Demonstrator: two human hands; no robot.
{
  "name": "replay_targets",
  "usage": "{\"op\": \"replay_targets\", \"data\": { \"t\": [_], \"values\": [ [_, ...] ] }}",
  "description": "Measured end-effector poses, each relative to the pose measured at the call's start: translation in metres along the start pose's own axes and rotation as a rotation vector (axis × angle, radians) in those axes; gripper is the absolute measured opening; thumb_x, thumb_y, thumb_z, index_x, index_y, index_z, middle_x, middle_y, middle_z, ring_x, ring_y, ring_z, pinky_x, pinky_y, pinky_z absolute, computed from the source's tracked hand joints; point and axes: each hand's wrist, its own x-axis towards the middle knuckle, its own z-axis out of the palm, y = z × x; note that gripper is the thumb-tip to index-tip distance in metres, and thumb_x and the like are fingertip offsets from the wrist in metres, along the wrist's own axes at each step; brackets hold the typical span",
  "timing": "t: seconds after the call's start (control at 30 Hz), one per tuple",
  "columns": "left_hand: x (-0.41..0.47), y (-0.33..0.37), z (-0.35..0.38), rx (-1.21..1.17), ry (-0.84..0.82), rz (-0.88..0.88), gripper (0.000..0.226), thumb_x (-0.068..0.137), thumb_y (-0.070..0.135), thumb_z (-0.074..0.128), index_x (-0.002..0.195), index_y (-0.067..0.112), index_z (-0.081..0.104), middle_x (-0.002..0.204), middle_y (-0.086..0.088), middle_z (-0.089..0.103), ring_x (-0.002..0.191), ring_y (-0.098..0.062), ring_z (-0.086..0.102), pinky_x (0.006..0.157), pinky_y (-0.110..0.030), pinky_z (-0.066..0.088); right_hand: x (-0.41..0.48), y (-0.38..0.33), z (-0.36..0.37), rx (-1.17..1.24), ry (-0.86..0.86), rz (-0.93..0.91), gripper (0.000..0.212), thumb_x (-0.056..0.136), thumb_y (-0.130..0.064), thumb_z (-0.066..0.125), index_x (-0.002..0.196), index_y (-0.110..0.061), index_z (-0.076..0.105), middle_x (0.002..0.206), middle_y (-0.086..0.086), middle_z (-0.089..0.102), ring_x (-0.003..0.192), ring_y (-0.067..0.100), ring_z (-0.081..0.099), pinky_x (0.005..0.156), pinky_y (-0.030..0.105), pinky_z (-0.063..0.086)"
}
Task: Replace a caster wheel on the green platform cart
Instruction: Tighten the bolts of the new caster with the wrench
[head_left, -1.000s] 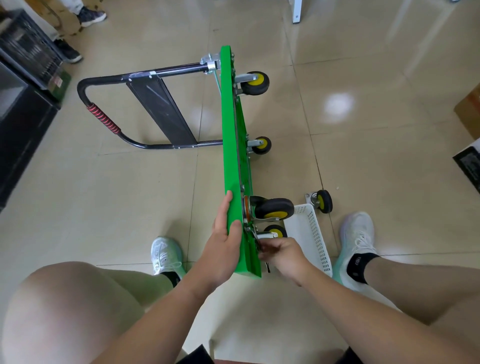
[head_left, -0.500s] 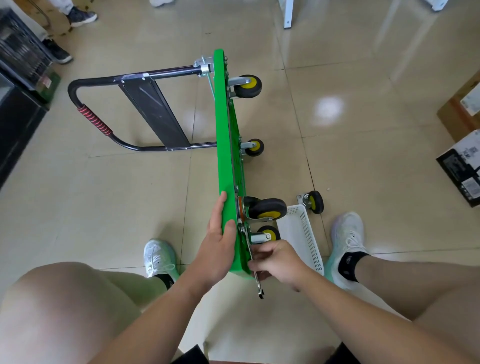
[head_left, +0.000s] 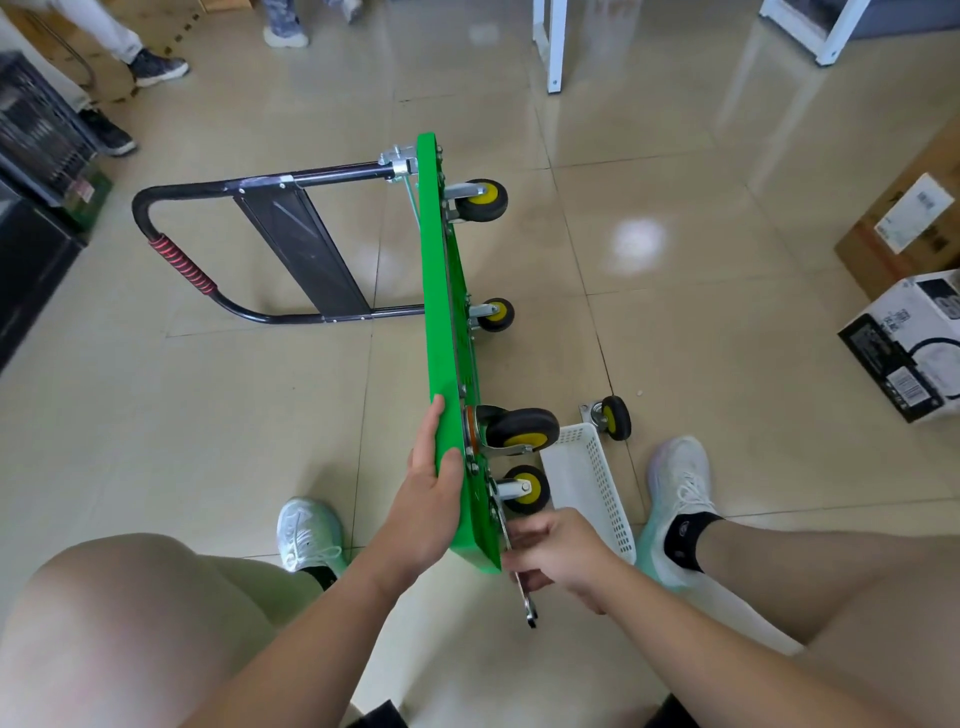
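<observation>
The right hand (head_left: 558, 553) is gripping a wrench (head_left: 525, 597) just beside the nearest caster wheel (head_left: 524, 488) of the green platform cart (head_left: 441, 312), while the left hand (head_left: 428, 499) is clasping the deck's near edge. The cart is standing on its side, with a loose caster (head_left: 613, 418) lying beyond the white basket (head_left: 589, 483).

Single head view, looking steeply down, close over green cart (head_left: 441, 332) and knees.
</observation>
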Motion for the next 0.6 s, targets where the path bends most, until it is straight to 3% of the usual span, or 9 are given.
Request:
{"op": "replay_targets", "data": {
  "t": [0.2, 0.33, 0.4, 0.47, 0.6],
  "values": [
    [0.001, 0.0, 0.0, 0.001, -0.005, -0.018, 0.058, 0.095, 0.053, 0.033, 0.142, 0.08, 0.012, 0.161, 0.016, 0.035, 0.138, -0.016, 0.05, 0.118, -0.049, 0.041, 0.026, 0.008, -0.004, 0.008, 0.04, -0.03, 0.044, 0.072, -0.003, 0.085, 0.113, -0.016, 0.077, 0.1, -0.001, 0.079, 0.093, 0.02, 0.075, 0.091, 0.042, 0.06],
    [0.001, -0.002, 0.0, 0.014, 0.002, -0.012, 0.057, 0.101, 0.046, 0.033, 0.145, 0.077, 0.013, 0.16, 0.018, 0.034, 0.14, -0.013, 0.047, 0.121, -0.048, 0.037, 0.039, 0.005, -0.006, 0.028, 0.027, -0.064, 0.042, 0.077, 0.005, 0.079, 0.114, -0.012, 0.076, 0.1, 0.001, 0.078, 0.093, 0.018, 0.075, 0.084, 0.031, 0.06],
    [0.0, -0.001, 0.0, 0.015, 0.001, -0.011, 0.057, 0.103, 0.045, 0.033, 0.145, 0.077, 0.013, 0.159, 0.02, 0.034, 0.136, -0.003, 0.047, 0.121, -0.046, 0.036, 0.043, 0.002, -0.007, 0.029, 0.008, -0.076, 0.041, 0.078, 0.007, 0.078, 0.114, -0.013, 0.076, 0.099, 0.0, 0.079, 0.093, 0.016, 0.075, 0.081, 0.028, 0.06],
    [0.0, 0.0, 0.001, 0.017, -0.004, -0.016, 0.057, 0.101, 0.047, 0.033, 0.143, 0.079, 0.013, 0.156, 0.021, 0.037, 0.128, 0.004, 0.05, 0.119, -0.046, 0.04, 0.048, -0.002, -0.005, 0.027, 0.003, -0.094, 0.039, 0.077, 0.01, 0.078, 0.106, -0.017, 0.078, 0.094, -0.003, 0.079, 0.092, 0.016, 0.074, 0.084, 0.031, 0.06],
    [0.001, -0.003, 0.0, 0.019, 0.0, -0.019, 0.059, 0.096, 0.05, 0.033, 0.143, 0.079, 0.012, 0.159, 0.019, 0.035, 0.134, -0.006, 0.051, 0.118, -0.048, 0.04, 0.058, -0.007, 0.004, 0.064, 0.023, -0.089, 0.044, 0.073, 0.017, 0.077, 0.09, -0.025, 0.079, 0.081, -0.009, 0.077, 0.085, 0.014, 0.072, 0.095, 0.043, 0.057]
  ]
}}
